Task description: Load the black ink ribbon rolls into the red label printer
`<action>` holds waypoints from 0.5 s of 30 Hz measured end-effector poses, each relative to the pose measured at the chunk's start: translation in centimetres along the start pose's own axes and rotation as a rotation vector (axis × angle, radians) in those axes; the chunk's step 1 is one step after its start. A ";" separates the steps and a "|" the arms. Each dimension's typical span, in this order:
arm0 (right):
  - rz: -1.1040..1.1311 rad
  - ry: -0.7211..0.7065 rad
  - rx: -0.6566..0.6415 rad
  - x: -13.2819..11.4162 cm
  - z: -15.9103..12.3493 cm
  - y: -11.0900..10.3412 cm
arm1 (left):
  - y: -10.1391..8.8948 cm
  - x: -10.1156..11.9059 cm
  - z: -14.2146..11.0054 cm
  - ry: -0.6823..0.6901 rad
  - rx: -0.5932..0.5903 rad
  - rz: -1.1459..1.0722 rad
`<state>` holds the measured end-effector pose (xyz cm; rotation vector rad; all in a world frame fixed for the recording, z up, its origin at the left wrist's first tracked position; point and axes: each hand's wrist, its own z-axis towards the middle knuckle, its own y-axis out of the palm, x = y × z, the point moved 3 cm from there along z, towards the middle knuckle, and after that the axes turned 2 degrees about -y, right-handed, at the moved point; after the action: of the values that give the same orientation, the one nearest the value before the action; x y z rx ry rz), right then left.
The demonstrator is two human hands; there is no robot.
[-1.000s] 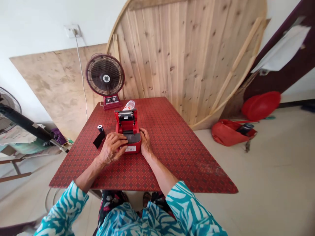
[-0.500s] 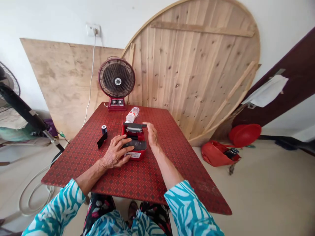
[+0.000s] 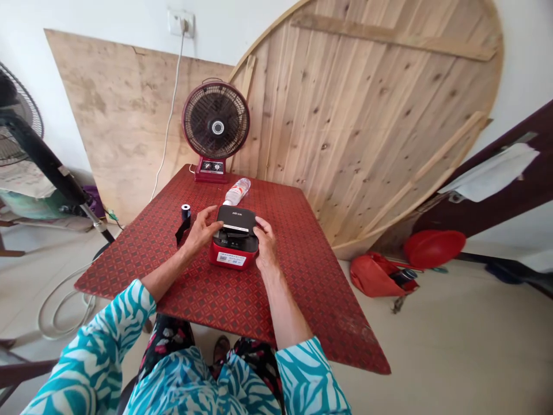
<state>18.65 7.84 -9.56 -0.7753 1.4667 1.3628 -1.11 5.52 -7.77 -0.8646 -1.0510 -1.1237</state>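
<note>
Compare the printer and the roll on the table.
The printer is far bigger than the roll. The printer is a red box with a closed black lid; the roll is a small dark cylinder trailing a black strip. The printer sits between the left hand and right hand; the roll stands on end, apart from both hands. Both rest on the red table.

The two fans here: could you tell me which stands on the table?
The maroon desk fan, on the red table; the other fan is off it, far left.
</note>
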 end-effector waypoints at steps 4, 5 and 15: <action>0.028 -0.019 0.002 0.3 -0.1 -0.1 | 1.5 -1.3 0.8 -0.318 -0.046 -0.318; 0.024 -0.025 -0.009 0.3 -0.1 -0.1 | 1.7 -1.3 0.7 -0.357 -0.055 -0.385; -0.012 -0.001 -0.073 0.2 -0.4 -0.2 | 2.3 -0.2 -0.8 -0.363 -0.086 -0.535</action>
<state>18.66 7.43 -9.85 -0.8284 1.4154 1.4138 1.28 5.35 -8.29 -0.9017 -1.6065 -1.4969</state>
